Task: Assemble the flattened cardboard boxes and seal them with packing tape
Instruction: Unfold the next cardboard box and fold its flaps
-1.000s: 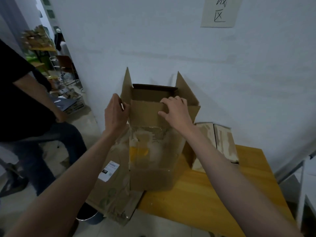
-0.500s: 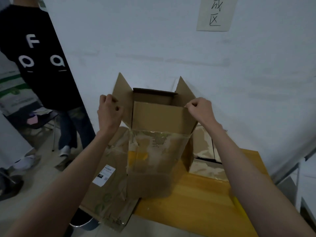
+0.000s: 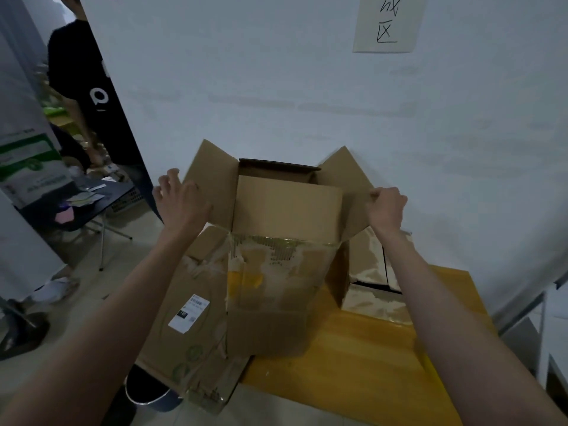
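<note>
A worn cardboard box (image 3: 270, 290) stands upright on the wooden table (image 3: 362, 364), its top open. The near flap (image 3: 285, 207) leans inward over the opening. My left hand (image 3: 181, 201) rests with spread fingers on the outside of the left side flap (image 3: 212, 179). My right hand (image 3: 385, 207) pinches the edge of the right side flap (image 3: 347, 176). Both side flaps are spread outward. Flattened boxes (image 3: 190, 305) lie under and left of the standing box, one with a white label. No packing tape roll is visible.
More flat cardboard (image 3: 375, 272) leans against the white wall behind the table at right. A person in a black shirt (image 3: 89, 96) stands at the far left beside a dark table with papers (image 3: 76, 201). A round bin (image 3: 147, 392) sits on the floor below the table's left edge.
My right hand left the near flap and took hold of the right side flap. Both side flaps have been drawn further outward. The person at left stood up and moved back.
</note>
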